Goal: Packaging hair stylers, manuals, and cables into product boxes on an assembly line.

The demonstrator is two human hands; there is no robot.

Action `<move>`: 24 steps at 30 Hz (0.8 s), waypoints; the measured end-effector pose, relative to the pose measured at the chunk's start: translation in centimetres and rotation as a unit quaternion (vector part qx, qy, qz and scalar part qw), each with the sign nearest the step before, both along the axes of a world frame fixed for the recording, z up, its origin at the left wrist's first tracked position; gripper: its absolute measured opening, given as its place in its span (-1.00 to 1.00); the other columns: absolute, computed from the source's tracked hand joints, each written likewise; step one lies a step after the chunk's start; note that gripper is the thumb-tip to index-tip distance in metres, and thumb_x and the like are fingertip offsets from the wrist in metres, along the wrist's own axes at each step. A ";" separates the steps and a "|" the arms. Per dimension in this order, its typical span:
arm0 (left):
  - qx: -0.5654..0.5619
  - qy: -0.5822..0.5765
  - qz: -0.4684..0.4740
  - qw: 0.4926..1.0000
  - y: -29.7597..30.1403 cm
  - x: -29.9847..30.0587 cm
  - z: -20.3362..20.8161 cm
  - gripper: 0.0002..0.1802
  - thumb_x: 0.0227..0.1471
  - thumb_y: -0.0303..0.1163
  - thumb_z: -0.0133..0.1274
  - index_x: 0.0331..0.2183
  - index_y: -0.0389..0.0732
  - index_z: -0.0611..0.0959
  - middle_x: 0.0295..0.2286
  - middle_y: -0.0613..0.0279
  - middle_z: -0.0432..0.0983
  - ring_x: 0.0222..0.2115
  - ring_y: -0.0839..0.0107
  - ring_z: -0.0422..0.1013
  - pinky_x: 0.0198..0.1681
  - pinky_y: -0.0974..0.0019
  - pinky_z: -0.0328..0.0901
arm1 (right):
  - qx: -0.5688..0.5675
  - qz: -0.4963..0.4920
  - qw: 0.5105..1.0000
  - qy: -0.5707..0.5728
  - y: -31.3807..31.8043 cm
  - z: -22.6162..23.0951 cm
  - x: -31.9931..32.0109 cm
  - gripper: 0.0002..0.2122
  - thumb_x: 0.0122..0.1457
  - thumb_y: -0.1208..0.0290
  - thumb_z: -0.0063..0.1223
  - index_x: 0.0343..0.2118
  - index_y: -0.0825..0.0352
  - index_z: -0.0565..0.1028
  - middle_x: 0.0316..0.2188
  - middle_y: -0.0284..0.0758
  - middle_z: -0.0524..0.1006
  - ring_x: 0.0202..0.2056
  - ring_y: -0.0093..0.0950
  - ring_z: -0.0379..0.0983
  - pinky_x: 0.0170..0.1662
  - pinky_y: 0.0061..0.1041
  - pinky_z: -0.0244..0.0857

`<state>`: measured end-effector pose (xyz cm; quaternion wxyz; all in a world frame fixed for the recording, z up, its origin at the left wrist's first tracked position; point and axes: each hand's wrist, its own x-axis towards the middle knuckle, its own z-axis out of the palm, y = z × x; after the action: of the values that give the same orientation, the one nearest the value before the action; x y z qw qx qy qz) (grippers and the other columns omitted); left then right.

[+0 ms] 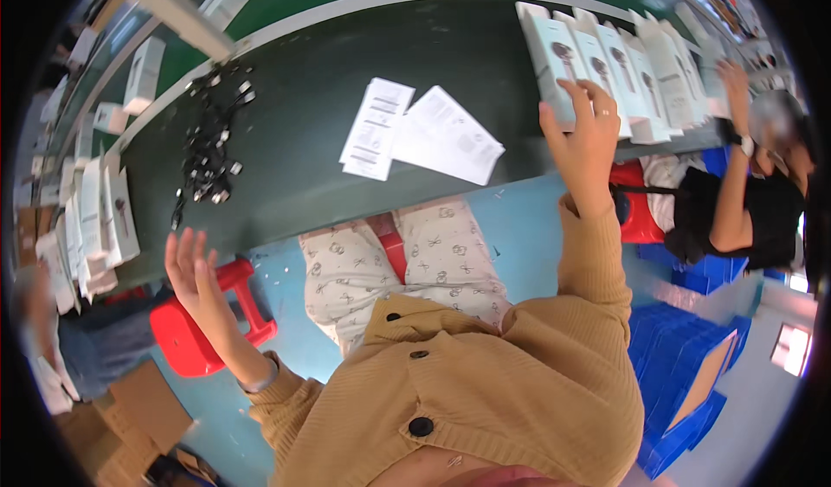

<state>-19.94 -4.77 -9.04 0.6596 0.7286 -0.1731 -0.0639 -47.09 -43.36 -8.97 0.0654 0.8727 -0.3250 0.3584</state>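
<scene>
My right hand (589, 136) is at the near end of a row of white boxes on the right side of the table. Its thumb lies by the left edge of the leftmost white box (541, 50), and its spread fingers overlap the box fronts; whether they touch is hard to tell. The boxes have raised flaps and a dark device pictured on them. My left hand (197, 283) is open and bare at the table's front edge, just below a loose black cable (178, 209). Between my hands lie a narrow printed leaflet stack (376, 128) and wider white sheets (446, 136).
A pile of black cables (210, 136) with metal plugs lies on the dark table (294, 89). More white boxes (95, 219) stand at left. A red stool (186, 331), blue crates (675, 374) and cardboard (147, 409) are below. A co-worker (749, 193) sits at right, another person at left.
</scene>
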 end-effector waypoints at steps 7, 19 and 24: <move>0.294 -0.365 0.211 0.858 6.8 14.4 -1.4 -0.34 -0.13 -0.21 0.29 -0.04 -0.38 0.47 -0.08 -0.07 0.39 -0.06 0.15 0.33 -0.02 0.16 0.23 | 0.125 0.283 0.926 0.216 4.8 -0.9 1.5 -0.56 -0.15 0.45 0.24 -0.11 0.33 0.47 -0.12 -0.17 0.42 -0.08 -0.20 0.33 -0.08 -0.27 0.23; 0.558 -0.336 0.334 0.681 8.3 25.9 -2.2 -0.01 -0.22 0.20 0.17 0.14 -0.15 0.26 0.17 -0.28 -0.01 0.22 -0.17 -0.13 0.09 -0.45 -0.14 | 0.153 0.331 0.929 0.064 5.3 -0.9 2.6 -0.89 -0.07 0.73 -0.02 -0.43 0.46 0.42 -0.42 -0.17 0.44 -0.35 -0.22 0.37 -0.28 -0.39 0.29; 0.661 -0.336 0.316 0.592 8.7 26.6 -0.7 -0.11 -0.15 0.14 0.14 0.13 -0.09 0.28 0.07 0.01 0.21 0.11 0.03 0.11 0.04 -0.26 0.01 | 0.231 0.313 0.921 0.026 5.4 -0.8 3.3 -0.88 -0.07 0.73 -0.02 -0.43 0.44 0.41 -0.44 -0.22 0.42 -0.38 -0.32 0.36 -0.30 -0.47 0.26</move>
<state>6.65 3.88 -9.78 -0.1289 0.9434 -0.0519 0.3012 -43.84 -37.98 -9.81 -0.2457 0.9297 -0.1070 0.2529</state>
